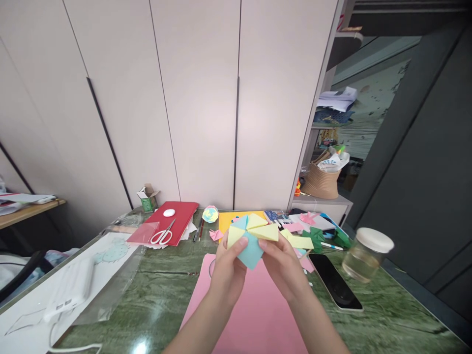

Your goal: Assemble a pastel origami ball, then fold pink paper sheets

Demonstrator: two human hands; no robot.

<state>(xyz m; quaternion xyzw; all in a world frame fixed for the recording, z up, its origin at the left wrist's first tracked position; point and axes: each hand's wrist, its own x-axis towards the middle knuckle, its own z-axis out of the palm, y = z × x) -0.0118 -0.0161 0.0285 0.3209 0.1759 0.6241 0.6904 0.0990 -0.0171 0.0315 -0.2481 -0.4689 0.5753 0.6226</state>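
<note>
Green table (165,295), pink sheet (254,314) below. My left hand (226,273) and right hand (283,265) both pinch yellow-blue paper toy (252,236) tight.

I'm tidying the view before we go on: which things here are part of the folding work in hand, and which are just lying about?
In hand:
- left hand and right hand, both gripping the yellow and blue folded paper piece
- pink sheet beneath them

Lying about:
- scissors on the red folder
- phone
- lidded glass jar
- woven basket
- white power strip
</note>
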